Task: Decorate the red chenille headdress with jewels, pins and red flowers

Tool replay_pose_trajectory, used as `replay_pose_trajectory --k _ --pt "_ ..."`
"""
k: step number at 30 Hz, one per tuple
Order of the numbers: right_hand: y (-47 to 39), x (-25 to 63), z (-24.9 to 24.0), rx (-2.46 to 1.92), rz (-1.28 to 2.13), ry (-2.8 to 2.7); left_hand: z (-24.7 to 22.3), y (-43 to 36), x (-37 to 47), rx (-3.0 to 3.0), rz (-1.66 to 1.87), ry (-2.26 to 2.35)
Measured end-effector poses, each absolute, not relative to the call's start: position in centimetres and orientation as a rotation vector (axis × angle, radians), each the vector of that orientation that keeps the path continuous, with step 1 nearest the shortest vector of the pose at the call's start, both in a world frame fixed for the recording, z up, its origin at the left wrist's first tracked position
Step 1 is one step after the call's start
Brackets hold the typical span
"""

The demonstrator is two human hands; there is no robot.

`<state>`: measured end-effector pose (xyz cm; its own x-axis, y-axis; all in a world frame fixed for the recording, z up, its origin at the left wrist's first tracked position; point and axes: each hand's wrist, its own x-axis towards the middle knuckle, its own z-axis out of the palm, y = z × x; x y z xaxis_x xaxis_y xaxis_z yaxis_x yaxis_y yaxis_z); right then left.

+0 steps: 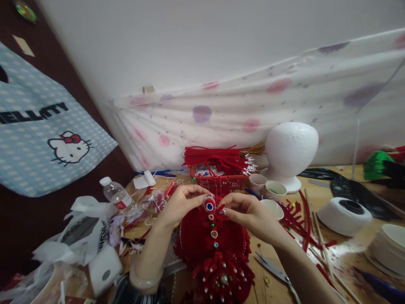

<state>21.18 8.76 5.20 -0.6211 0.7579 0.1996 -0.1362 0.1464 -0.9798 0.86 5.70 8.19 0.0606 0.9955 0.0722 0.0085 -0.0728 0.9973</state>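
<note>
Pearl-studded red flower (218, 270), gem-lined red headpiece (196, 236)

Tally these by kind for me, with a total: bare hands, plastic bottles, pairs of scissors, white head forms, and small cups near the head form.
Bare hands: 2
Plastic bottle: 1
Pair of scissors: 1
White head form: 1
Small cups: 3
Total: 8

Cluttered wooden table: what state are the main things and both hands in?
Red velvety jewelled piece, gripped at its top
Left hand, pinching it near the blue gem
Right hand, fingertips together beside that gem
Clear plastic bottle, white cap on
White foam head, upright and bare
Red plastic basket, heaped with long red stems
Pale round cup, holding green bits
Metal scissors, lying with blade tips slightly apart
White plastic bag, crumpled
</note>
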Motion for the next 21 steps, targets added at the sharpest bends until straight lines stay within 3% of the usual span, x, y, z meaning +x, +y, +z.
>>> replay_pose_trajectory --k 21 --pt "8.45 20.78 5.52 -0.720 1.502 -1.672 7.81 5.14 1.70 1.252 1.270 1.108"
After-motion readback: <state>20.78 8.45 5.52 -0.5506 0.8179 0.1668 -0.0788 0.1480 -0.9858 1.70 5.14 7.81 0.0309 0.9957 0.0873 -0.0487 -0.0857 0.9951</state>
